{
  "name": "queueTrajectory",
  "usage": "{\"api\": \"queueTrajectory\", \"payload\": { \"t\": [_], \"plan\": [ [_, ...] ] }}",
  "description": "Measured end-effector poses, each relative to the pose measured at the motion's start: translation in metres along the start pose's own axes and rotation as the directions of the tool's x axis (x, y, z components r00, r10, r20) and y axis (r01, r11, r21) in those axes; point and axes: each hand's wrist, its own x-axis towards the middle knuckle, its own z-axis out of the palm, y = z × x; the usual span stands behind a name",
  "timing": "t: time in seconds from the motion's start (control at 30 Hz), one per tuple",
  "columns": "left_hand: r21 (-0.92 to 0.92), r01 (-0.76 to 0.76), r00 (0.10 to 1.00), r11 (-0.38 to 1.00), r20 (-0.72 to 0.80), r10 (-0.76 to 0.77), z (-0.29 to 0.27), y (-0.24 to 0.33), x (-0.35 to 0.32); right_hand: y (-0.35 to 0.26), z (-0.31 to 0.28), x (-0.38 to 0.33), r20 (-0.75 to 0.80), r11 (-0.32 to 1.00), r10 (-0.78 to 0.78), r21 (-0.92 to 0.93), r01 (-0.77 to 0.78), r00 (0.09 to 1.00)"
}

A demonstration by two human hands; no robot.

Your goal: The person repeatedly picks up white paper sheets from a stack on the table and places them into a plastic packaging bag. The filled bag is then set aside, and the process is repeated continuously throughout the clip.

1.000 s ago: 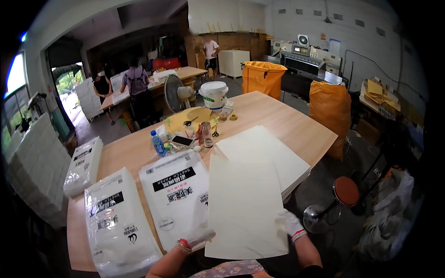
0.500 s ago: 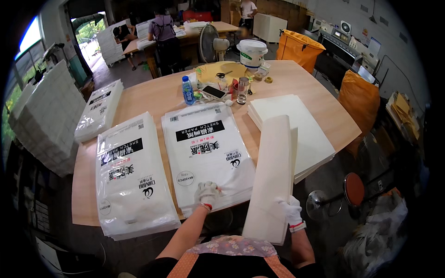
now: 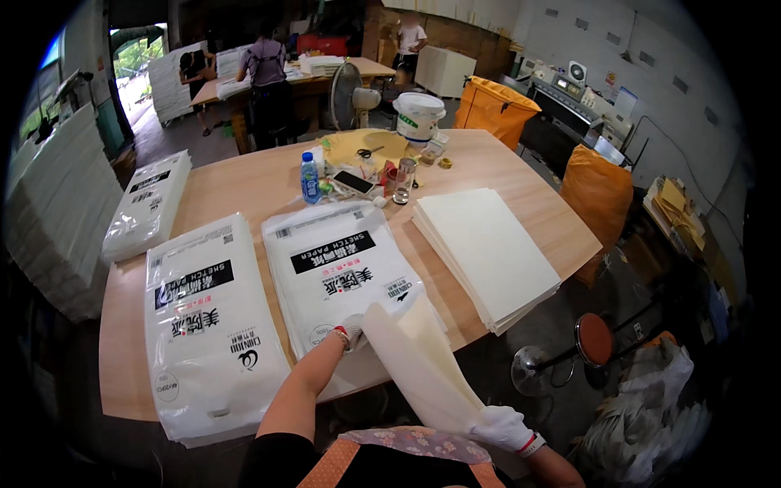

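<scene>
My left hand (image 3: 350, 332), in a white glove, grips the upper end of a curled bundle of cream paper sheets (image 3: 415, 358) at the near edge of the middle plastic bag (image 3: 346, 272). My right hand (image 3: 504, 427), also gloved, holds the lower end of the same bundle below the table edge. The bundle bends from the bag's mouth down toward my body. A stack of cream sheets (image 3: 488, 248) lies on the wooden table (image 3: 244, 183) to the right.
Another filled plastic bag (image 3: 207, 325) lies at left, a third (image 3: 146, 203) at far left. A water bottle (image 3: 309, 177), phone, glass, scissors and white bucket (image 3: 419, 114) crowd the far side. A stool (image 3: 594, 342) stands right. Other people work at a far table.
The paper bundle went from held flat and upright beside the stack to curled, with its top end brought to the middle bag's near edge. My head has tilted further down.
</scene>
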Motion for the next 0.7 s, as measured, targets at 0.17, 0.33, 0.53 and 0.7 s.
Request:
{"api": "queueTrajectory", "payload": {
  "t": [0.17,0.33,0.53,0.7],
  "plan": [
    [-0.289,-0.149,0.919,0.946,0.313,0.240,0.051,0.144,0.003,-0.008,-0.003,0.008,0.236,0.966,0.251,-0.009,-0.257,0.939],
    [0.320,-0.465,0.882,0.825,0.248,0.401,0.105,0.239,-0.053,-0.013,-0.008,-0.010,0.285,0.947,0.316,-0.033,-0.320,0.905],
    [0.266,-0.163,0.950,0.950,0.301,0.078,0.106,0.199,-0.073,-0.003,-0.017,-0.023,-0.031,0.965,-0.041,-0.261,0.032,0.999],
    [0.574,-0.611,0.777,0.545,0.565,0.276,0.208,0.156,-0.105,0.034,0.014,0.107,-0.234,0.977,-0.148,-0.188,0.104,0.961]
  ]
}}
